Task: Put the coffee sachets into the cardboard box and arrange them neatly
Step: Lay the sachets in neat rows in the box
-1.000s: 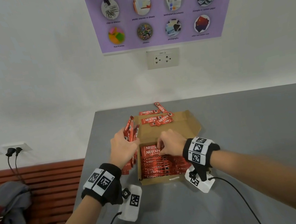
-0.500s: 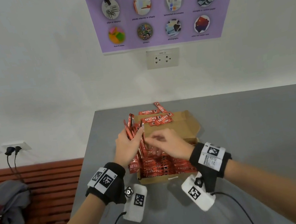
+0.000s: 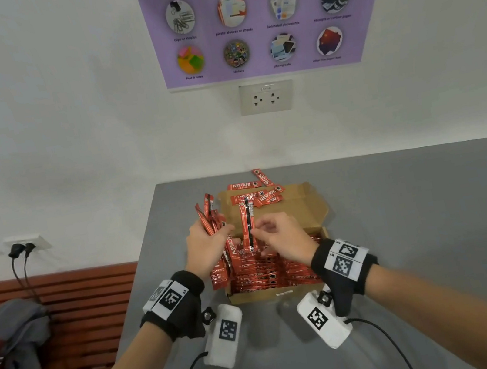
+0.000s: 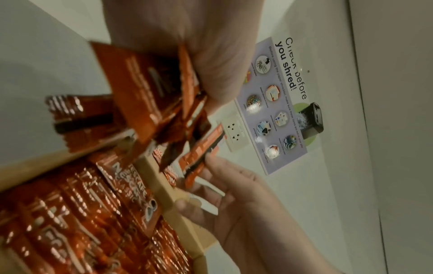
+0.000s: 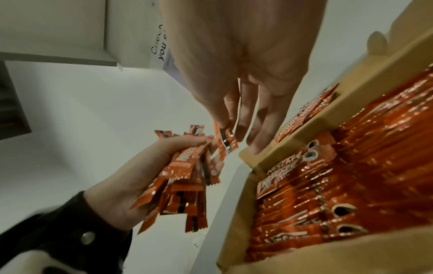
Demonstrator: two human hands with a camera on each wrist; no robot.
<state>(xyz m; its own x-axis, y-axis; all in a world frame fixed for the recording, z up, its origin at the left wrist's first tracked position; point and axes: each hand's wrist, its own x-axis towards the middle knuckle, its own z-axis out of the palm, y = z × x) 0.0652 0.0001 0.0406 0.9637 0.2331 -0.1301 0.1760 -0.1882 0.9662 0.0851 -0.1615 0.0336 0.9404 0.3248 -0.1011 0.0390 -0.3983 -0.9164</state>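
An open cardboard box [image 3: 318,201] sits on the grey table, packed with rows of red coffee sachets [image 3: 269,276]. My left hand [image 3: 205,246] grips a bundle of sachets [image 3: 209,218] upright beside the box's left wall; the same bundle [image 5: 185,178] shows in the right wrist view. My right hand [image 3: 279,236] pinches a single sachet [image 3: 249,225] upright above the box, back side showing a black strip. The single sachet [image 4: 201,153] also appears in the left wrist view. Several loose sachets [image 3: 256,193] lie on the box's far flap and the table behind.
The table's left edge [image 3: 147,247] runs close to the box, with a slatted wooden bench [image 3: 73,307] and a grey garment [image 3: 15,341] beyond it. A wall socket [image 3: 266,97] and a purple poster [image 3: 263,18] hang on the wall behind.
My right hand has lifted out of the box and taken one sachet from beside the bundle. My left hand has shifted the bundle right, toward the box.
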